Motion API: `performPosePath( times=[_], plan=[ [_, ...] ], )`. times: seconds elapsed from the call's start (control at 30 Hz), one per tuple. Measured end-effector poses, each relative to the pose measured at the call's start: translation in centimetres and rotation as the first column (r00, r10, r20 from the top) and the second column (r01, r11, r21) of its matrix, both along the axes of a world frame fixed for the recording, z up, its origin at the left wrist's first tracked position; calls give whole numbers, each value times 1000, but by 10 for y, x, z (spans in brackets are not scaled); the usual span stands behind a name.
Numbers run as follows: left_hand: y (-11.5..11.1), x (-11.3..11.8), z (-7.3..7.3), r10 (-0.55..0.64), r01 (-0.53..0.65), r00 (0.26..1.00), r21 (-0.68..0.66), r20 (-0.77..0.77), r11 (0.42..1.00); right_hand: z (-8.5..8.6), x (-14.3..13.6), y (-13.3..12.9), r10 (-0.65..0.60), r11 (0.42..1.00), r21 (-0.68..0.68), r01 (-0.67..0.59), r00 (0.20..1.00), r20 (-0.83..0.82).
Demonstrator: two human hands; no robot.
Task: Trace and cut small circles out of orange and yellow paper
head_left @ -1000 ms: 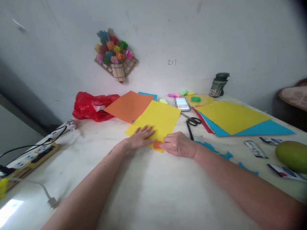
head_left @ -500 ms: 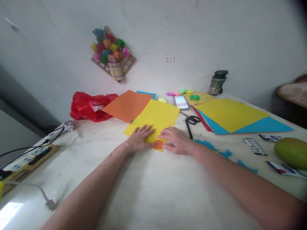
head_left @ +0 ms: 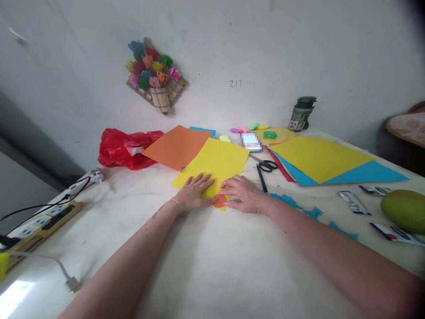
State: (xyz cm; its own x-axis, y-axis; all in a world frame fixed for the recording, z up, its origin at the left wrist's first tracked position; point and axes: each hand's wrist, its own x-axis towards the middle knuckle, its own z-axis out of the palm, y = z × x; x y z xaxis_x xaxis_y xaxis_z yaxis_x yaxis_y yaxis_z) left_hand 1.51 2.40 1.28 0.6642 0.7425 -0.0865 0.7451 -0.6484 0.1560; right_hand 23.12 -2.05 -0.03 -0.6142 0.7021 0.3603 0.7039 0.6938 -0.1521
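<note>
A sheet of yellow paper point(head_left: 221, 157) lies on the table in front of me, one corner pointing my way. On that near corner sits a small orange paper circle point(head_left: 219, 201). My left hand point(head_left: 194, 194) rests flat on the sheet's left edge with fingers spread, its thumb reaching the circle. From the right, my right hand point(head_left: 244, 195) touches the circle and the sheet's edge with its fingertips, the fingers apart. Neither hand grips anything. Beyond my left hand, an orange sheet point(head_left: 177, 144) lies partly under the yellow one.
Black-handled scissors point(head_left: 267, 165), a black pen-like stick point(head_left: 261, 178) and blue paper scraps point(head_left: 287, 200) lie to the right. Farther right are stacked coloured sheets point(head_left: 322, 157), tubes point(head_left: 353, 203) and a green mango point(head_left: 403, 212). A red plastic bag point(head_left: 126, 148) and power strip point(head_left: 43, 221) are left.
My right hand's fingers have shifted slightly over the orange circle, covering a bit more of its upper edge. My left hand stays in place.
</note>
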Motion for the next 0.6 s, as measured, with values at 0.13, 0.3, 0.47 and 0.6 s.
performPosePath(
  times=[0.13,0.3,0.47,0.6],
  plan=[
    [-1,1,0,7,-7,1000,14,-6,1000,0,0,-1,-6,1000,6,6,1000,-5],
    [-3,2,0,22,-22,1000,21,2,1000,0,1,-1,-5,1000,11,5,1000,-7],
    [-1,2,-2,23,-23,1000,14,15,1000,-1,-1,0,2,1000,28,0,999,-41],
    [0,2,-3,22,-22,1000,22,13,1000,13,5,2,-222,974,36,226,971,-85]
  ],
)
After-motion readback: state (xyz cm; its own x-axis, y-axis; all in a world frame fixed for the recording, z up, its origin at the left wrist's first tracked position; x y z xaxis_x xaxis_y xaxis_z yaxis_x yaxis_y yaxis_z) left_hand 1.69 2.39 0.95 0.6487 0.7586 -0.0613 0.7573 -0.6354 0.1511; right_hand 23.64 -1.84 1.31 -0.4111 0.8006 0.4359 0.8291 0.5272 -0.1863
